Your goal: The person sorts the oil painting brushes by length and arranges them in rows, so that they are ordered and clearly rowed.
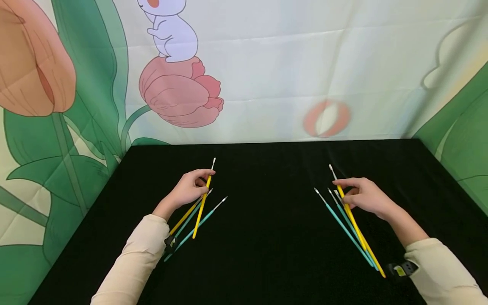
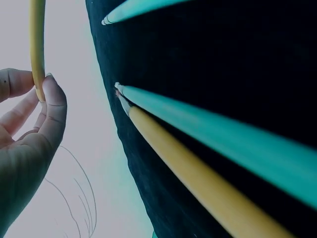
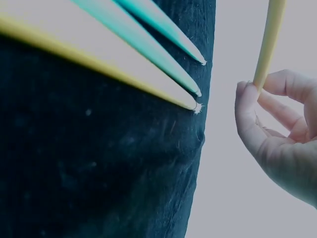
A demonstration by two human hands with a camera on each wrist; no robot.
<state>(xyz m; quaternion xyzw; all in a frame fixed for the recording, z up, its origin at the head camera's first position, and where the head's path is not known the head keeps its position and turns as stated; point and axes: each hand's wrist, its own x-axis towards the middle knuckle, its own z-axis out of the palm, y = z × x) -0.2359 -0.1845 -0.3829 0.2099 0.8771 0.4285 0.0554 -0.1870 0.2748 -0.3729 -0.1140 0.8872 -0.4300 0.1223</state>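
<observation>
My left hand (image 1: 187,187) pinches a slim yellow-handled paintbrush (image 1: 200,213) between thumb and fingers, its pale tip pointing away from me. Beneath it on the black cloth lie another yellow brush (image 2: 183,171) and two teal brushes, one close beside the yellow (image 2: 213,126) and one (image 1: 211,212) farther right. On the other side, my right hand (image 1: 364,195) likewise pinches a yellow-handled paintbrush (image 1: 353,220), held tilted with its tip away. Under that lie two teal brushes, the left one (image 1: 343,228) slightly apart, and a second yellow brush (image 3: 99,70). Both wrist views show the held handles raised off the cloth.
A black cloth (image 1: 267,237) covers the table, with its far edge against a printed backdrop (image 1: 274,84) of tulips and a white animal. Between the two brush groups lies a wide stretch of black cloth. A small dark device (image 1: 403,268) sits on the right wrist.
</observation>
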